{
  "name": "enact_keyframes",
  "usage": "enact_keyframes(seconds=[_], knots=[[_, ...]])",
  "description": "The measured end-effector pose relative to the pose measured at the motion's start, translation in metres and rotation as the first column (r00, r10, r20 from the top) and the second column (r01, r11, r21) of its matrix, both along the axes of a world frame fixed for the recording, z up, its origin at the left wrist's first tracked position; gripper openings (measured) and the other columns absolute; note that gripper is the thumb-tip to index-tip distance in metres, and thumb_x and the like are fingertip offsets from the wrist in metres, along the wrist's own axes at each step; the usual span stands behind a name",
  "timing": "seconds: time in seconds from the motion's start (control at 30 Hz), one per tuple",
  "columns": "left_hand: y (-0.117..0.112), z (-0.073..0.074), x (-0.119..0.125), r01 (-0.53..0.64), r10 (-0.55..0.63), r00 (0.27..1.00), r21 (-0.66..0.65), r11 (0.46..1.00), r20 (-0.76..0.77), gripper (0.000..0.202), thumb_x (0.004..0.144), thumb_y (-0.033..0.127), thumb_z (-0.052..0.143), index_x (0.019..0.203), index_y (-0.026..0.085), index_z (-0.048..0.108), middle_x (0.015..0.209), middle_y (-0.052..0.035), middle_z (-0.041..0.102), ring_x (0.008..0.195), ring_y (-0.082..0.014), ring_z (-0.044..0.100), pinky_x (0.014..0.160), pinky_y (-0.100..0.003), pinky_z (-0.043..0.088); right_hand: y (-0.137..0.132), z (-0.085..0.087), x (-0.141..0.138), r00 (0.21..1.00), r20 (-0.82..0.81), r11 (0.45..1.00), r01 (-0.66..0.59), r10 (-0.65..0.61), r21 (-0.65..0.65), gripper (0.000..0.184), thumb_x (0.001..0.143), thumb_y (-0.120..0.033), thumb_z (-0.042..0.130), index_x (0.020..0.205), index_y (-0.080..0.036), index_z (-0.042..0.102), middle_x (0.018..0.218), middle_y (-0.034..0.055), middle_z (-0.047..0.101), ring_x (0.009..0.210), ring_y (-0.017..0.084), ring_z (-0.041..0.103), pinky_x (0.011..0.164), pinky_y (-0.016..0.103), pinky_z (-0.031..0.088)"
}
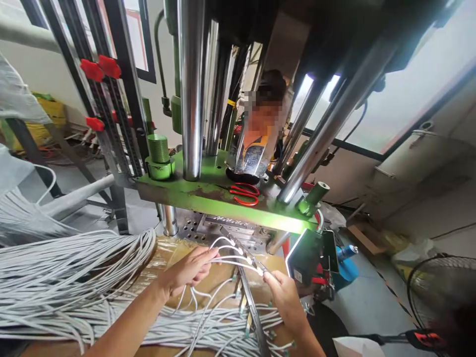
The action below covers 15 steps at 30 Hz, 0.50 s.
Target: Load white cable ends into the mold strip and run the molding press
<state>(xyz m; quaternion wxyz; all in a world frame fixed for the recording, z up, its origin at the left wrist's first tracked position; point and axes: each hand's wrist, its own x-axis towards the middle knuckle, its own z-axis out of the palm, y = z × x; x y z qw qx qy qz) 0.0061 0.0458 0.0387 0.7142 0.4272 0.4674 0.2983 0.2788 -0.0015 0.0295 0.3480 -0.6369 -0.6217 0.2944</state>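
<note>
Below green press plate (208, 191), left hand (189, 270) and right hand (283, 293) pinch white cables (234, 258).

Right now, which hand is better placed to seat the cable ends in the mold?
Probably right. The right hand is already at the cable ends, close to the metal mold strip. The left hand grips the white cables further back, steadying them.

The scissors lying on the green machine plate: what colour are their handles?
Red. The scissors show best in the head view, lying on the green machine plate.
</note>
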Motion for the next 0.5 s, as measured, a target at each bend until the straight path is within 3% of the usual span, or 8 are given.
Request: enact_keyframes(seconds=[0.1,0.3,0.43,0.5], knots=[[-0.007,0.003,0.008,0.058,-0.059,0.997,-0.008,0.998,-0.059,0.063,0.070,0.075,0.058,0.090,0.015,0.057,0.058,0.0101,0.024,0.049,-0.0061,0.013,0.043,-0.021,0.006,-0.014,-0.003,0.005,0.997,-0.074,0.999,0.012,-0.014,-0.035,0.038,0.087,-0.044,0.046,0.056,-0.022,0.042,0.057,-0.0037,0.039,0.058,0.014,0.038,0.054,0.026,0.030],[-0.024,0.006,0.019,0.109,-0.107,0.991,0.019,0.994,-0.079,0.060,0.074,0.074,0.055,0.091,0.017,0.061,0.058,0.0085,0.024,0.048,-0.0073,0.013,0.044,-0.023,0.007,-0.038,-0.003,0.013,0.980,-0.196,0.995,0.023,-0.042,-0.101,0.043,0.087,-0.053,0.047,0.059,-0.019,0.049,0.055,-0.0038,0.042,0.055,0.013,0.039,0.050,0.023,0.032],[-0.069,0.004,0.029,0.218,-0.216,0.976,0.036,0.975,-0.033,0.056,0.073,0.075,0.056,0.083,0.020,0.066,0.049,0.0061,0.031,0.043,-0.0082,0.020,0.043,-0.025,0.010,-0.060,-0.007,0.013,0.994,-0.033,0.993,0.103,-0.105,-0.054,0.047,0.087,-0.060,0.046,0.068,-0.020,0.060,0.062,0.0013,0.060,0.063,0.018,0.053,0.061,0.024,0.041],[-0.098,0.000,0.028,0.175,-0.175,0.985,-0.038,0.984,0.005,0.053,0.068,0.075,0.061,0.070,0.022,0.064,0.046,0.0042,0.035,0.042,-0.0091,0.024,0.042,-0.025,0.011,-0.071,-0.015,0.013,0.984,0.084,0.987,0.160,-0.159,0.003,0.050,0.085,-0.065,0.043,0.071,-0.022,0.063,0.063,0.0035,0.064,0.062,0.020,0.057,0.063,0.025,0.043]])
